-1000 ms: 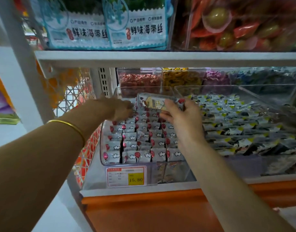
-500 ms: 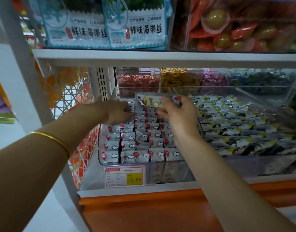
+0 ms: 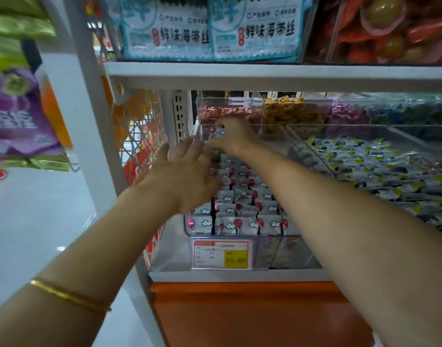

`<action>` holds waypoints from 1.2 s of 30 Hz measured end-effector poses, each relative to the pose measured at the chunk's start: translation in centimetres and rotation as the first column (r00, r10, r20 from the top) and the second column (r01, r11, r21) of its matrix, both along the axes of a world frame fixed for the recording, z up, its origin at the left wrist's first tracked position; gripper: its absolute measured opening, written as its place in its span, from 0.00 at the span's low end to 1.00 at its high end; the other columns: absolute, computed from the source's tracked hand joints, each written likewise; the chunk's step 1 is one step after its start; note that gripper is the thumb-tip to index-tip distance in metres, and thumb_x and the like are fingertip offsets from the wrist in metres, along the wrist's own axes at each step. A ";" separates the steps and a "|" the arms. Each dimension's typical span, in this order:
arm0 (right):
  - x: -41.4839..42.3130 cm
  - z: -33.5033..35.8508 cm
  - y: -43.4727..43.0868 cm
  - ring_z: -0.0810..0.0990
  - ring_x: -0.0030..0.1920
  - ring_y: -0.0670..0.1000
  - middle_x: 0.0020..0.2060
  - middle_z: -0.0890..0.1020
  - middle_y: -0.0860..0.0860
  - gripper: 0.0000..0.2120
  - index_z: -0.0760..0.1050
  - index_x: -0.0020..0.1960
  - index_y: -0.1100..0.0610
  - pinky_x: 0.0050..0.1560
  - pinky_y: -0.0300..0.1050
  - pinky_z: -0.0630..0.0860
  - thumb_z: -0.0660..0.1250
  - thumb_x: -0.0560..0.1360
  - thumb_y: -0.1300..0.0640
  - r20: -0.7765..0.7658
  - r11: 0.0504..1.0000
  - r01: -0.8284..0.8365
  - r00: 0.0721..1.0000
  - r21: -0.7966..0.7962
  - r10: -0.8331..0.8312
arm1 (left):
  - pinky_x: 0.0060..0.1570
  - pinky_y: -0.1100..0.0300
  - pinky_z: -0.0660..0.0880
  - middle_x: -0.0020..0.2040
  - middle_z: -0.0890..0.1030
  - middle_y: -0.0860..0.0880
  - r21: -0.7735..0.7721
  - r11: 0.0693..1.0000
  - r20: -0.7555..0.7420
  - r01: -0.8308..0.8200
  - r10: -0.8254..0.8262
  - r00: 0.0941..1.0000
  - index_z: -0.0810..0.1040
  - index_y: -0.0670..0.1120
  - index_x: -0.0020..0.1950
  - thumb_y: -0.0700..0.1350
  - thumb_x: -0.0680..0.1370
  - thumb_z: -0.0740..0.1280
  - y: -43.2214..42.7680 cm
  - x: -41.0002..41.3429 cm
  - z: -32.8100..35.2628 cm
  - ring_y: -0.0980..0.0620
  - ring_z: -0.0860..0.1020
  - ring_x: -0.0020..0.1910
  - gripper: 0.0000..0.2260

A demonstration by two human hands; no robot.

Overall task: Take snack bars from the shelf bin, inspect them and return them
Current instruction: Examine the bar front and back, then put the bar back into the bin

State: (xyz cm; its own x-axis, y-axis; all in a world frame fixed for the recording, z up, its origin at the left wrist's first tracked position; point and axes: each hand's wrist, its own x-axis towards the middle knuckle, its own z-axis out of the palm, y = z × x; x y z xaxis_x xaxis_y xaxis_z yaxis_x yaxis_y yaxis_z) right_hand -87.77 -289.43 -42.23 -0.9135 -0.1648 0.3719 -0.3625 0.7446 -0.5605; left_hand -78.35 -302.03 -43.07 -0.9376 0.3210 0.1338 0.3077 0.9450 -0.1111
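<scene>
A: Starting with the right hand [image 3: 233, 136]?

B: Stretched far back, to the rear end of the clear bin [image 3: 188, 230], fingers curled round one snack bar [image 3: 218, 132]. Only a scrap of white wrapper with a cloud print peeping out between the fingers.

A: And the left hand [image 3: 185, 176]?

B: Spread wide, fingers nearly straight and fanned, palm down over the bin's left rear part, just beside the right wrist. Holding nothing. Touching the packets underneath or hovering above them: cannot tell (blurred just there). Ringed by a gold bangle [image 3: 70, 295] further down the forearm.

A: Inside the bin?

B: Packed with rows of bars [image 3: 250, 211], standing on edge in neat files, each wrapped in white with a red dot and a cloud. Fronted by a price tag [image 3: 222, 255], red-framed, marked 15.80 on a yellow patch.

A: Round about?

B: Just to the right, a neighbouring bin [image 3: 305, 149] heaped with loose packets [image 3: 377, 171] in white, black and yellow. Behind, smaller tubs of red sweets [image 3: 227, 112], yellow sweets [image 3: 290, 113] and purple sweets [image 3: 347, 116]. Overhead, a white shelf board [image 3: 277, 76] carrying blue-and-white seaweed packs [image 3: 207, 33]. Underneath, an orange base panel [image 3: 252, 316].
</scene>
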 end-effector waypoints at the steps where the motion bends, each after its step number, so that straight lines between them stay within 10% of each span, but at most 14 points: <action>1: -0.1 -0.1 -0.2 0.77 0.54 0.54 0.53 0.79 0.55 0.16 0.75 0.57 0.60 0.54 0.45 0.74 0.72 0.71 0.57 0.014 0.998 -0.019 1.000 0.067 0.018 | 0.72 0.43 0.41 0.78 0.44 0.48 0.058 0.998 -0.008 -0.030 0.031 0.999 0.44 0.49 0.77 0.61 0.79 0.47 -0.2 0.6 -0.3 0.48 0.41 0.76 0.30; 5: -0.3 -1.2 -0.7 0.77 0.50 0.54 0.48 0.80 0.54 0.08 0.78 0.48 0.58 0.54 0.50 0.73 0.66 0.76 0.54 0.089 0.967 -0.117 0.991 0.227 0.099 | 0.72 0.47 0.46 0.78 0.48 0.46 0.271 0.959 0.008 -0.089 0.090 0.996 0.43 0.46 0.77 0.59 0.79 0.53 -0.3 2.0 -1.2 0.48 0.46 0.76 0.33; 8: -0.9 -1.9 -0.7 0.67 0.65 0.60 0.63 0.75 0.56 0.16 0.78 0.59 0.54 0.65 0.61 0.63 0.57 0.78 0.50 0.129 0.888 -0.077 0.991 0.454 0.021 | 0.72 0.48 0.51 0.77 0.53 0.46 0.407 0.911 0.025 -0.071 0.066 0.997 0.46 0.45 0.77 0.57 0.79 0.57 -0.2 2.1 -1.3 0.48 0.51 0.75 0.33; 14: -2.3 -0.6 -0.5 0.79 0.55 0.55 0.55 0.81 0.58 0.13 0.80 0.54 0.62 0.60 0.50 0.73 0.57 0.78 0.61 0.043 0.991 -0.039 0.999 0.125 0.034 | 0.70 0.53 0.55 0.76 0.56 0.46 0.553 0.832 0.049 -0.052 0.030 0.998 0.47 0.45 0.77 0.54 0.78 0.60 0.0 1.9 -1.9 0.48 0.53 0.74 0.34; 22: -4.1 -2.0 -1.5 0.70 0.62 0.58 0.52 0.80 0.54 0.08 0.79 0.51 0.59 0.62 0.54 0.70 0.65 0.75 0.58 -0.156 0.861 0.142 0.985 0.488 -0.074 | 0.68 0.53 0.59 0.73 0.62 0.46 0.613 0.790 0.023 -0.007 -0.009 1.000 0.53 0.46 0.76 0.52 0.77 0.63 -0.2 1.4 -2.4 0.47 0.58 0.72 0.32; 28: -2.2 -0.3 -0.5 0.78 0.44 0.50 0.45 0.81 0.54 0.09 0.78 0.49 0.63 0.46 0.41 0.75 0.66 0.75 0.57 -0.129 0.994 0.033 0.991 -0.102 -0.046 | 0.69 0.53 0.58 0.74 0.60 0.46 0.632 0.775 0.021 0.000 -0.018 1.000 0.51 0.45 0.77 0.52 0.77 0.63 -0.4 1.1 -2.7 0.47 0.57 0.73 0.33; 36: 7.7 1.2 3.3 0.81 0.39 0.53 0.37 0.79 0.49 0.08 0.73 0.38 0.55 0.43 0.51 0.81 0.67 0.75 0.63 -0.158 0.741 0.030 0.971 -0.671 -0.182 | 0.68 0.52 0.58 0.72 0.62 0.45 0.609 0.792 -0.187 0.039 0.096 0.978 0.60 0.45 0.74 0.53 0.77 0.63 0.1 2.8 -2.1 0.45 0.60 0.70 0.28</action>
